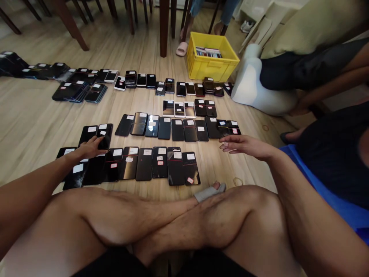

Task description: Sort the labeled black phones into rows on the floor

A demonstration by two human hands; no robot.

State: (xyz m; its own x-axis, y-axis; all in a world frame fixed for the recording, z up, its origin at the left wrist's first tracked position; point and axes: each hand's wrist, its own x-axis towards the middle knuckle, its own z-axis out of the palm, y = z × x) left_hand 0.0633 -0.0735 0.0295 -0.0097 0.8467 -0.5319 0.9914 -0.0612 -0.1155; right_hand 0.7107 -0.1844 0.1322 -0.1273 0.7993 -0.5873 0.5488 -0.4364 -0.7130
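Note:
My left hand point(92, 149) reaches low over the phones at the left, fingers apart. Its fingertips touch the lower left part of a black phone point(106, 134) with a white label. Beside that lies another labelled black phone point(88, 133). Under and around the wrist are more dark phones point(76, 175), partly hidden by my arm. My right hand point(245, 147) hovers above the floor at the right end of the rows, fingers stretched out and nothing in it. Closest to it is a small banded phone point(233, 127) with labels.
Several rows of labelled phones point(165, 127) lie ahead, with stacks point(70, 91) at the far left. A yellow crate point(213, 69) stands beyond them. Another person sits at the right near a white curved object point(250, 84). Rubber bands point(238, 181) lie on the floor; table legs point(164, 29) stand behind.

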